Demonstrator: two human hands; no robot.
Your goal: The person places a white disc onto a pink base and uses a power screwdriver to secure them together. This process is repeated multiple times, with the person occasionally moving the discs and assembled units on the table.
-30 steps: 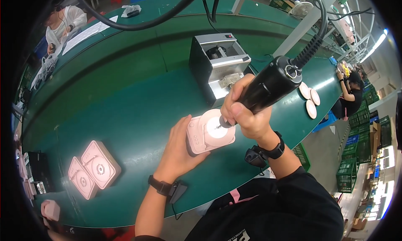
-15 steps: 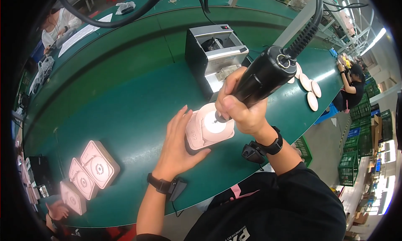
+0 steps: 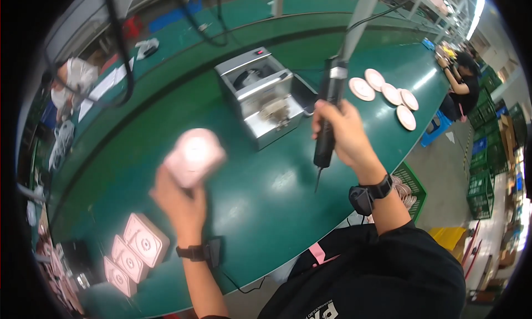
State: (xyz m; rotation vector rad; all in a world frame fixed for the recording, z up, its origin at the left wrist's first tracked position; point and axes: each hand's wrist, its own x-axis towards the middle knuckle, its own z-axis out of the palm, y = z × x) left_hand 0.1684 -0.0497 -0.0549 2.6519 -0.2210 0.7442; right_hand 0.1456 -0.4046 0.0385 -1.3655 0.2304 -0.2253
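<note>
A pale pink, rounded-square casing [image 3: 195, 155] with a white round disc on top is gripped by my left hand [image 3: 180, 200]; it is blurred by motion and seems raised off the bench. My right hand [image 3: 349, 133] is wrapped round a black electric screwdriver [image 3: 325, 148], held upright. Its thin bit points down over the green bench, apart from the casing. Between my hands, farther back, stands a grey metal screw feeder [image 3: 266, 128] with an open top.
Three similar pink casings [image 3: 147, 243] lie in a row at the left. Several pink discs [image 3: 362, 89] are spread at the right on the green bench [image 3: 260, 213]. A green crate [image 3: 417, 192] with pink parts stands below its edge. Co-workers sit at far right [image 3: 470, 89] and far left [image 3: 80, 78].
The screwdriver has come off the casing and moved right, its bit now showing. My left hand has carried the casing left. A co-worker's hand by the left casings has left view.
</note>
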